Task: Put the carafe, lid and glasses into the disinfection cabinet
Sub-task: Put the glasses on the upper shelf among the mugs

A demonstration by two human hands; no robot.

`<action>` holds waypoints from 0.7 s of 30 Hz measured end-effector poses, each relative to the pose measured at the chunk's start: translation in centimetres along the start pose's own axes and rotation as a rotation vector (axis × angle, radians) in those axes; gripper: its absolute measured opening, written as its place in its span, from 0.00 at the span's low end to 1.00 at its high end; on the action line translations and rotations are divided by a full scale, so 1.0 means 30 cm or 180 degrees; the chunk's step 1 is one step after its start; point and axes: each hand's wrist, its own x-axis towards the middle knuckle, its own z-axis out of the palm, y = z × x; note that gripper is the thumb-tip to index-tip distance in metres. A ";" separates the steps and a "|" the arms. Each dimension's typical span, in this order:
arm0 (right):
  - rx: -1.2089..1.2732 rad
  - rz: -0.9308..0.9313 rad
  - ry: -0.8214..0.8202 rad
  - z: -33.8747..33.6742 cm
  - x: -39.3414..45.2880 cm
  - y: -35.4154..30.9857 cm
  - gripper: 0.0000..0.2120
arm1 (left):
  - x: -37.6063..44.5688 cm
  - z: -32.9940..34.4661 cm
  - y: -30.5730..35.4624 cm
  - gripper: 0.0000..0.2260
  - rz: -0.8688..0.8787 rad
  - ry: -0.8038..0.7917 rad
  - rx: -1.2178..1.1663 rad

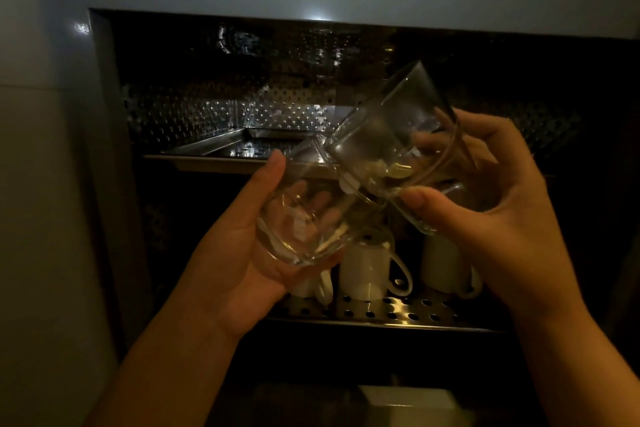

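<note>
The left hand point(239, 250) cups a smooth clear glass point(304, 215) in its palm; the right hand point(485, 191) pinches two clear tilted tumblers point(391, 135). Both are held before the open disinfection cabinet point(104, 87): bare upper tray point(214, 149), white mugs point(363, 270) upturned on the perforated steel shelf point(398, 312).

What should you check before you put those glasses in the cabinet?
1. Left hand holds its glass firmly: ok, fingers wrap it.
2. Right hand holds the tilted glass firmly: ok.
3. The two glasses kept apart: cannot tell, they overlap in view.
4. Cabinet open: ok, both shelves show.
5. Upper tray has room: ok, its visible part is bare.
6. Lower shelf has room: not ok at the front, white mugs stand there.
</note>
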 end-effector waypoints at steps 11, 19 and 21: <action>-0.0601 -0.0216 -0.0311 -0.070 -0.007 0.011 0.36 | 0.009 -0.022 0.107 0.36 0.0516 0.0685 0.1615; -0.0768 -0.0383 -0.0115 -0.097 0.020 0.013 0.33 | 0.023 0.065 0.156 0.35 0.1230 0.0947 0.2666; -0.0765 -0.0408 -0.0100 -0.099 0.024 0.013 0.33 | 0.023 0.087 0.170 0.32 0.1423 0.0926 0.2831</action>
